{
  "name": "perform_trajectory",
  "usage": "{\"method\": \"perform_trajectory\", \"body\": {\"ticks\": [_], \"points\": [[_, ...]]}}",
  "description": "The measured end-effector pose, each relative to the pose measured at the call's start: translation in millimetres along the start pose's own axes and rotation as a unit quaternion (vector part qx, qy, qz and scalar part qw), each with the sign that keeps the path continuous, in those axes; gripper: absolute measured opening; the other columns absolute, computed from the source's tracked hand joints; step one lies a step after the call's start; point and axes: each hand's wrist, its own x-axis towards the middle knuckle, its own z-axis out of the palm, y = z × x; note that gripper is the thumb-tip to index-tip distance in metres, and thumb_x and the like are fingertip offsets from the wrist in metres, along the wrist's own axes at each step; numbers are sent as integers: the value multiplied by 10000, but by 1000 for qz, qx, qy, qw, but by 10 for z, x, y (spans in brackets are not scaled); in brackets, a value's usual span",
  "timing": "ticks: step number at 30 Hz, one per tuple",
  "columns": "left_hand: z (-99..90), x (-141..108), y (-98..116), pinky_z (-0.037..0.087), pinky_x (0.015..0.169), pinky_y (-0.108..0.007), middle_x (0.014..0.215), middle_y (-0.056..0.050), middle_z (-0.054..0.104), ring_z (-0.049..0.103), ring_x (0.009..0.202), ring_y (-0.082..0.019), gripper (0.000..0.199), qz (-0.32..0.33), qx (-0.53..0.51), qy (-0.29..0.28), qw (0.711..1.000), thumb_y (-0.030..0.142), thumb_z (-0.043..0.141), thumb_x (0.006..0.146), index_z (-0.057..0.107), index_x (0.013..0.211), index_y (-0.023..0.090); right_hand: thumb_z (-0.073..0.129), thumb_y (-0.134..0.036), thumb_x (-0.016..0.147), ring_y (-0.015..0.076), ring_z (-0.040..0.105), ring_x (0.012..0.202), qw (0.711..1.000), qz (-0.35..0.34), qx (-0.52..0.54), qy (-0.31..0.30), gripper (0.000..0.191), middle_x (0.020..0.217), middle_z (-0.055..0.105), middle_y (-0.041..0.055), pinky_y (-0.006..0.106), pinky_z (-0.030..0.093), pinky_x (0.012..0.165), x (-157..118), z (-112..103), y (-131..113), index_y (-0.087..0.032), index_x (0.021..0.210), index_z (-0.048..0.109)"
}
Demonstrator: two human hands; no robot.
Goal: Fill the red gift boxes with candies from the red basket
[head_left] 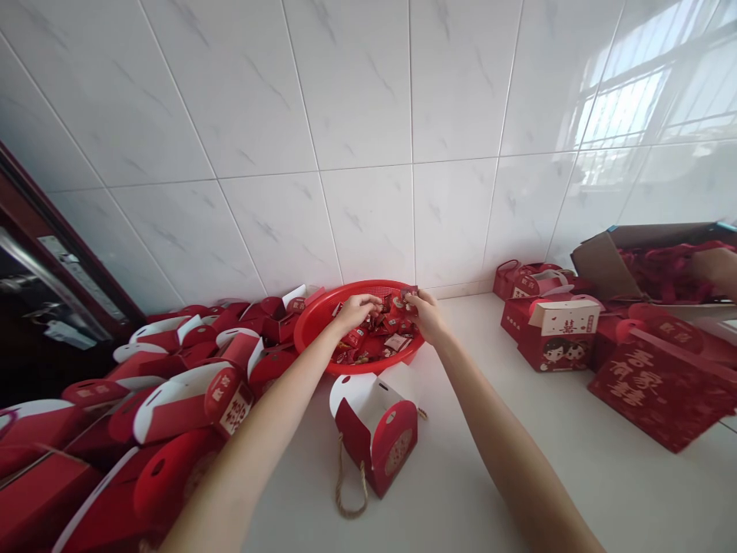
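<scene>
A red plastic basket full of small red wrapped sweets stands against the wall. Over its left half is my left hand, its fingers curled close to the sweets; whatever they pinch, if anything, is hidden. My right hand is at the basket's right rim with a dark red wrapped sweet between thumb and fingers. In front of the basket, between my forearms, a red gift box with white inside sits with its flaps up and a rope handle hanging down its side.
Many red gift boxes with raised flaps crowd the left side. Several closed boxes stand at the right. Behind them another person's hand reaches into a cardboard box of red ribbons. A tiled wall bounds the back.
</scene>
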Motion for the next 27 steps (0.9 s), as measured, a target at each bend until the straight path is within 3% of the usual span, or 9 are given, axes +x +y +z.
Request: {"method": "perform_trajectory", "body": {"ticks": [3, 8, 12, 17, 21, 27], "points": [[27, 35, -139, 535, 885, -327, 1010, -68, 768, 699, 996, -248, 254, -25, 106, -22, 994, 161, 572, 765, 755, 935, 210, 711, -360, 660, 184, 616, 755, 1000, -3, 27, 14, 234, 729, 625, -2, 324, 548, 669, 2, -6, -15, -229, 703, 521], [144, 99, -261, 520, 883, -383, 1051, -82, 759, 688, 1013, -311, 325, -63, 240, -116, 962, 159, 722, 659, 758, 970, 243, 756, -378, 623, 174, 616, 717, 999, -5, 45, 24, 281, 697, 625, -14, 306, 535, 643, 3, -7, 5, -229, 697, 529], [196, 141, -273, 523, 886, -436, 1025, -106, 738, 682, 973, -257, 209, -80, 276, -136, 948, 271, 733, 778, 719, 952, 156, 773, -350, 601, 142, 576, 656, 998, -10, 50, 25, 290, 650, 596, -40, 274, 502, 608, 1, -4, 25, -225, 660, 518], [84, 129, -193, 513, 896, -371, 910, -61, 758, 695, 953, -237, 105, -50, 219, -47, 973, 271, 664, 828, 723, 818, 186, 759, -320, 595, 142, 570, 646, 998, -9, 59, 22, 237, 636, 600, -40, 275, 500, 597, -5, 10, 21, -221, 661, 553], [6, 143, -137, 522, 884, -315, 1007, -59, 771, 698, 1042, -238, 131, -27, 131, 58, 989, 284, 646, 826, 727, 893, 207, 755, -322, 604, 162, 603, 669, 998, -4, 62, 19, 214, 672, 647, -19, 303, 525, 612, -14, 17, 10, -215, 700, 596], [-22, 144, -200, 555, 853, -360, 986, -85, 775, 731, 937, -245, 256, -15, 34, 117, 992, 188, 720, 737, 692, 991, 184, 762, -312, 604, 173, 633, 706, 998, -2, 63, 16, 215, 696, 673, -11, 312, 546, 645, -18, 11, 16, -213, 712, 604]]}}
